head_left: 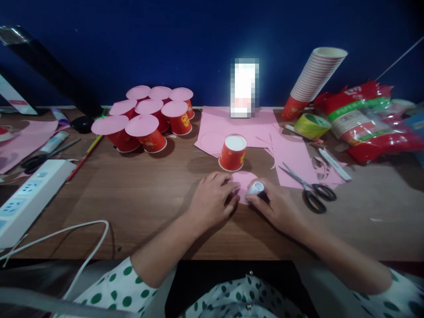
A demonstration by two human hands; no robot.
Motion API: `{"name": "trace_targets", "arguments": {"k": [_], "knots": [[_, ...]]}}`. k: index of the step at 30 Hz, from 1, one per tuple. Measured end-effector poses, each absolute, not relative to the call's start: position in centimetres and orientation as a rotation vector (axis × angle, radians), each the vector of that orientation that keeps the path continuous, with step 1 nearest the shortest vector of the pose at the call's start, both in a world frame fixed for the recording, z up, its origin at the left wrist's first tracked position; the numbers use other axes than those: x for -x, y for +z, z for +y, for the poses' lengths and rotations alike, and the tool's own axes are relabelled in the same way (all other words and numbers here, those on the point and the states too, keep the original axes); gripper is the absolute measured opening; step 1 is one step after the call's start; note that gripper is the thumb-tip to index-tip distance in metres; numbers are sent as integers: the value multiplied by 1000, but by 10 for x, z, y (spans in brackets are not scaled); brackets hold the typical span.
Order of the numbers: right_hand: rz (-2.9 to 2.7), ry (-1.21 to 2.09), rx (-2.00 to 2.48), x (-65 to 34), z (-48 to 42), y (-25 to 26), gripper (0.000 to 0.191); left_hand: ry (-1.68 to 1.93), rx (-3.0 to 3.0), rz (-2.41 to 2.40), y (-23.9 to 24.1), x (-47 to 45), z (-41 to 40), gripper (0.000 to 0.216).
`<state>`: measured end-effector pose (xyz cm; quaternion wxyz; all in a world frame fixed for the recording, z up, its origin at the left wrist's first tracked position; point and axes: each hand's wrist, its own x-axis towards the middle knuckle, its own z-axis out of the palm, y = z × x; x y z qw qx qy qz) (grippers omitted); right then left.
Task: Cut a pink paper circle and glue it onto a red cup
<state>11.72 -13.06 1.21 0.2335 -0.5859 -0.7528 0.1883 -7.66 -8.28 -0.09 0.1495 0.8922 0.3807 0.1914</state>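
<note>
In the middle of the desk a pink paper circle (pixel 243 178) lies flat between my two hands. The fingers of my left hand (pixel 213 196) curl over its left side and hold it down. My right hand (pixel 271 201) is closed round a white glue stick (pixel 255 190), tilted with its lower end at the paper. Just beyond the circle a red paper cup (pixel 232 152) stands upside down, apart from both hands. To the right of my right hand lie open scissors (pixel 313 194) with black handles.
Several upturned red cups topped with pink circles (pixel 141 126) stand at back left. Behind are pink sheets (pixel 245 128), a bright phone (pixel 244 88), a leaning cup stack (pixel 313 79), yellow tape (pixel 312 125) and a red package (pixel 361 119). A power strip (pixel 29 198) lies left.
</note>
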Motion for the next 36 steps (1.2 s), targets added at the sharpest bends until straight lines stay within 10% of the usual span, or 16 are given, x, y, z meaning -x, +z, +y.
{"name": "trace_targets", "arguments": {"k": [36], "knots": [[-2153, 447, 1621, -120, -129, 16, 14, 556, -2564, 1115, -1, 76, -83, 25]]}}
